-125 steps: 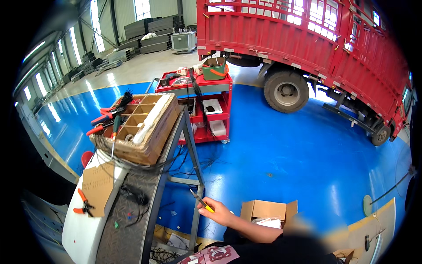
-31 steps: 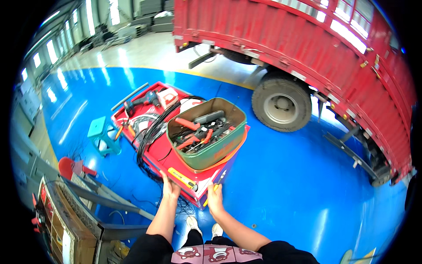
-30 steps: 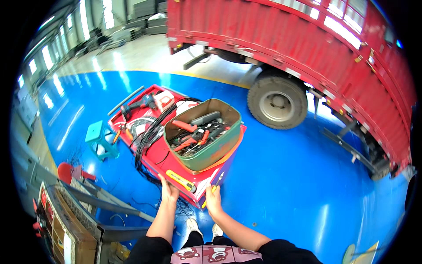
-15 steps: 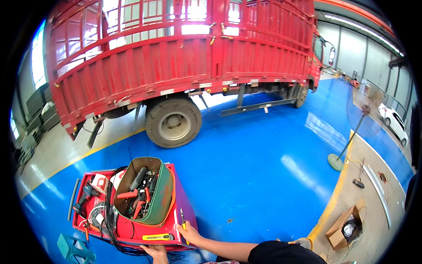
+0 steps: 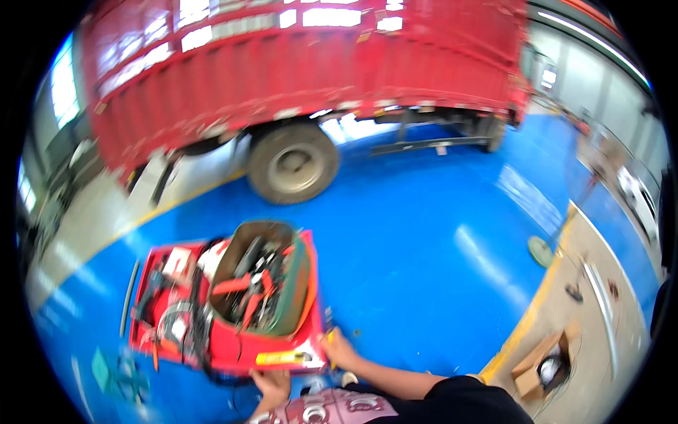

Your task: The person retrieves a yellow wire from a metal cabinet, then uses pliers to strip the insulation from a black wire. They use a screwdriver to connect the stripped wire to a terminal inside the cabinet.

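2 bare hands of mine meet the near side of the red cart (image 5: 232, 353), which stands low in front of me, toward my left. My right forearm (image 5: 402, 380) slants in from the lower right, close to level, and my right hand (image 5: 342, 351) is at the cart's near right corner, its fingers curled round a yellow-handled tool (image 5: 330, 338) whose blurred tip points away from me. My left hand (image 5: 274, 384) comes up from below at the near edge, a little to the left of my right; whether its fingers are spread or closed on the rim I cannot tell. Just past it, a yellow cutter (image 5: 279, 358) lies along that edge, and a green bin (image 5: 288, 311) of jumbled tools stands farther in on the cart's top.
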